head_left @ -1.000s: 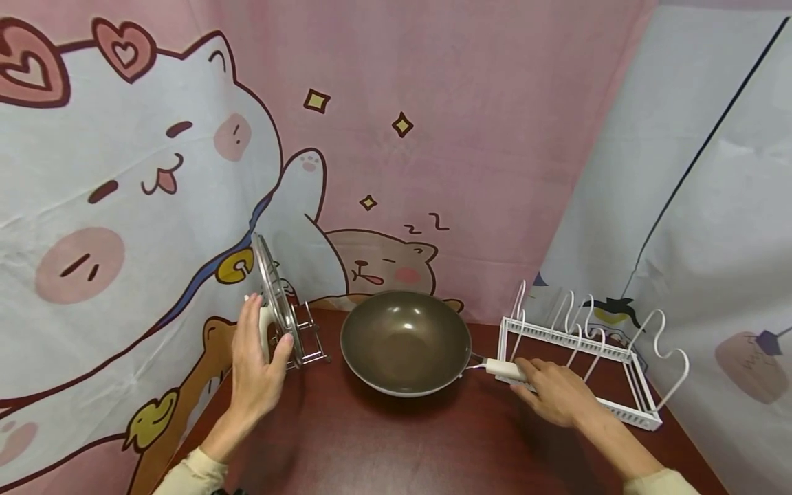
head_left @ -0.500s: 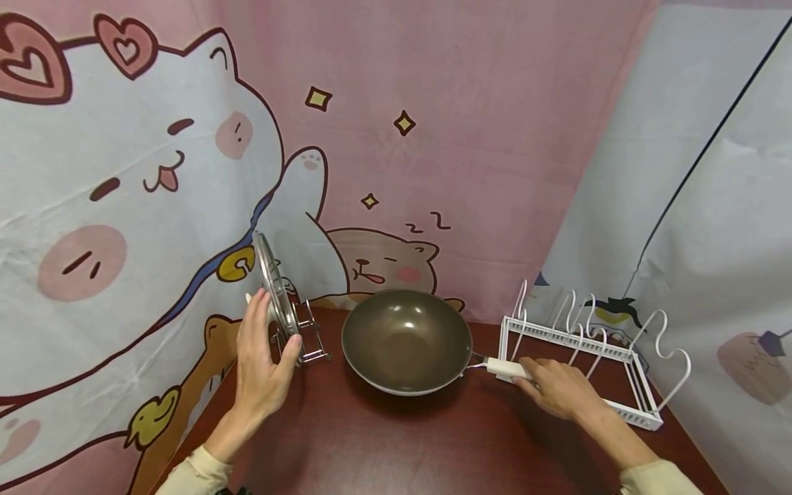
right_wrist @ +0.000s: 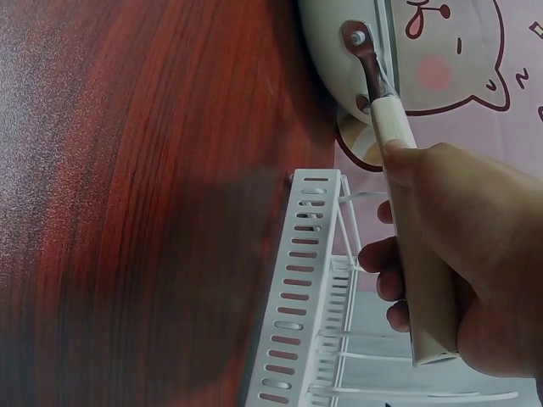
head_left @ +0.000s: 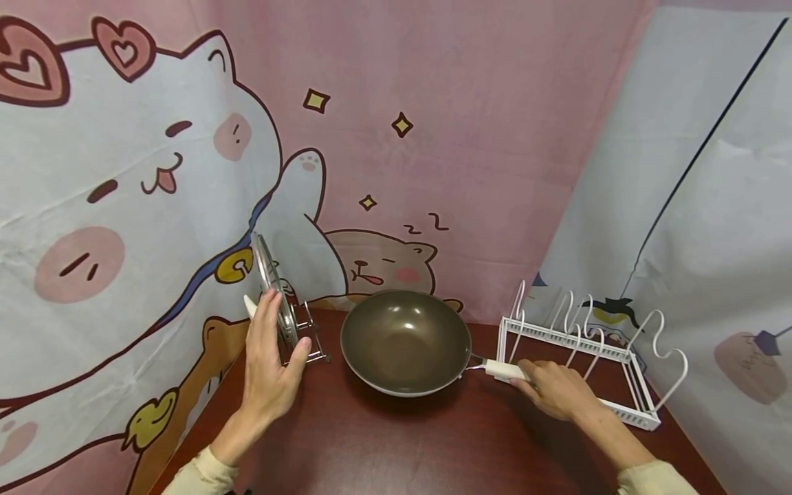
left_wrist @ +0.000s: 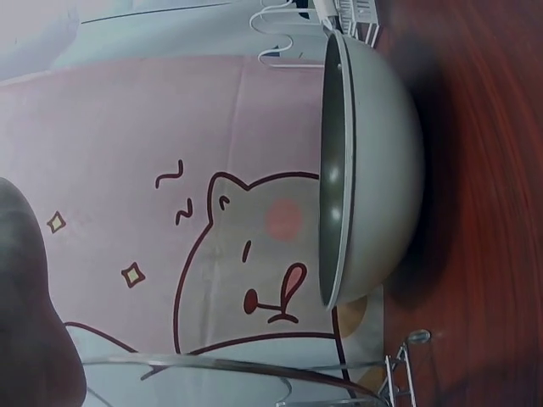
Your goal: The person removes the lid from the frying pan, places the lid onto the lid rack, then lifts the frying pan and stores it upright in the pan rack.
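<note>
In the head view a dark wok (head_left: 405, 344) sits on the table, its cream handle (head_left: 502, 369) pointing right. My right hand (head_left: 557, 388) grips that handle; the right wrist view shows fingers curled round the handle (right_wrist: 416, 263). At the left, a glass lid (head_left: 266, 265) with a metal rim leans nearly upright at a wire stand (head_left: 317, 350). My left hand (head_left: 269, 364) is at the lid's near edge, fingers straight and thumb apart; whether it touches is unclear. In the left wrist view, the lid's rim (left_wrist: 254, 366) passes close to the hand (left_wrist: 34, 314).
A white rack (head_left: 640, 416) with curved wire dividers stands at the right, behind and beside my right hand. The wok's pale outer side (left_wrist: 386, 170) faces the left wrist camera. Printed curtains (head_left: 482, 172) hang behind the reddish-brown table (head_left: 396, 447).
My left hand has shifted right along the lid's near edge, and more of the white piece behind its fingers shows. The right hand has settled slightly on the handle; wok and lid look unmoved.
</note>
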Demonstrator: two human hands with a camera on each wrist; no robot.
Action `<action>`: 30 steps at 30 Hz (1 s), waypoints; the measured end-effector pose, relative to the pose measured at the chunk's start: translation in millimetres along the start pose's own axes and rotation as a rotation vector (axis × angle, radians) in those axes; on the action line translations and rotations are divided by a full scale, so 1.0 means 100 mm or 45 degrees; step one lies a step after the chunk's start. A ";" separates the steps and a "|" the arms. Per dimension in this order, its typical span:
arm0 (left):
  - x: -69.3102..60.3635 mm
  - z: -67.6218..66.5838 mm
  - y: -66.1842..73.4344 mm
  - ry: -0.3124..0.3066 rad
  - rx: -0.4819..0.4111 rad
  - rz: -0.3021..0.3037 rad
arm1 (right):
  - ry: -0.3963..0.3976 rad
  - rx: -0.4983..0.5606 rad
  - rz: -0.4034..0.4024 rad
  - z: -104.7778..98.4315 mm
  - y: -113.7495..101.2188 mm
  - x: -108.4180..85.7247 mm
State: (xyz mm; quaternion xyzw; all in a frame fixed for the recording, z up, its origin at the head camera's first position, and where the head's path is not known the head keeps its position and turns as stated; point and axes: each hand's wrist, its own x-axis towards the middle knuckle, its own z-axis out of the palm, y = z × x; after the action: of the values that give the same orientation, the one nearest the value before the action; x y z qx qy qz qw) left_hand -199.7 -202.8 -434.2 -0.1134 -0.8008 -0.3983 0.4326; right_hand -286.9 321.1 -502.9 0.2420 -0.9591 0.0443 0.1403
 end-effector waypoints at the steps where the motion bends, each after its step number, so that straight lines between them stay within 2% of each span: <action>1: 0.00 0.01 0.01 -0.002 -0.001 0.003 | 0.000 0.002 -0.002 0.00 -0.01 0.00; 5: -0.01 0.05 0.06 -0.018 -0.002 0.014 | -0.001 -0.001 -0.001 -0.01 -0.01 0.00; 14: -0.04 0.15 0.09 -0.027 0.024 0.133 | 0.008 -0.007 -0.006 -0.01 -0.02 -0.01; 30: -0.17 0.33 0.17 -0.149 0.062 0.148 | -0.014 -0.003 0.010 -0.03 -0.04 -0.01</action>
State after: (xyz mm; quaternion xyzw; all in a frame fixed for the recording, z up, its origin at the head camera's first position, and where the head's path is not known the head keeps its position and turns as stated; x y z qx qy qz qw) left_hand -200.4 -164.4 -449.1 -0.1722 -0.8262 -0.3457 0.4102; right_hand -283.2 318.5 -500.3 0.2383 -0.9608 0.0425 0.1351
